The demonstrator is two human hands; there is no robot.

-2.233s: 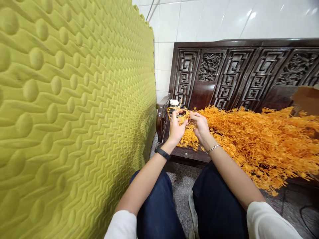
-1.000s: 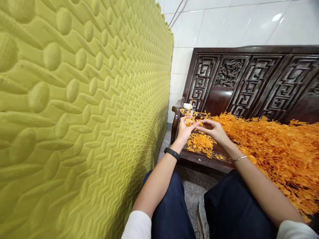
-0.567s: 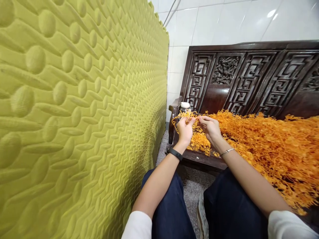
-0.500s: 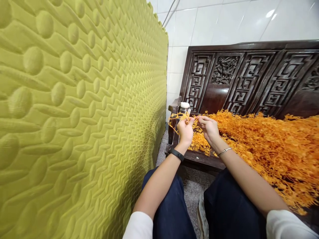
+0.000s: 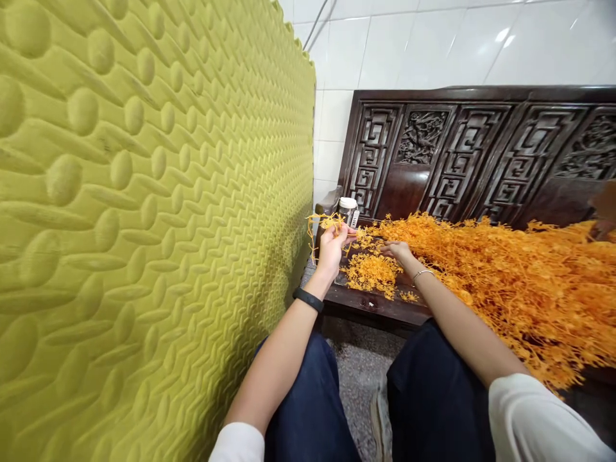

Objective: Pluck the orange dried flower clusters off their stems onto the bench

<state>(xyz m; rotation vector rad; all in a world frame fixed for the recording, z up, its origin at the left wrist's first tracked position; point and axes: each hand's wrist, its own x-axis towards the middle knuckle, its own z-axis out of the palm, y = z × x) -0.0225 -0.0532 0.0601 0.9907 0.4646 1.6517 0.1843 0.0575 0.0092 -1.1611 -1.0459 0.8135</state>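
Note:
My left hand (image 5: 331, 250) is closed around thin orange artificial flower sprigs (image 5: 321, 222), whose bare stems stick out to the left past the fingers. Blossoms show at the right side of the grip. My right hand (image 5: 400, 251) hovers over the bench seat with its fingers stretched out to the left, apart from the left hand. Just below and left of it lies a small pile of loose orange blossoms (image 5: 371, 274). A large heap of orange artificial flower branches (image 5: 520, 269) spreads along the bench to the right, behind and beside my right forearm.
A dark carved wooden bench (image 5: 418, 192) stands against the white tiled wall (image 5: 385, 51). A jar with a white lid (image 5: 348, 203) sits near its left armrest. The upright yellow-green foam mat (image 5: 168, 224) fills the left side. Part of something brown (image 5: 605, 208) shows at the right edge.
The hands were together on the sprig; now they are apart. My right hand has moved lower, toward the loose blossoms. My left hand keeps the sprigs, and the view has shifted slightly.

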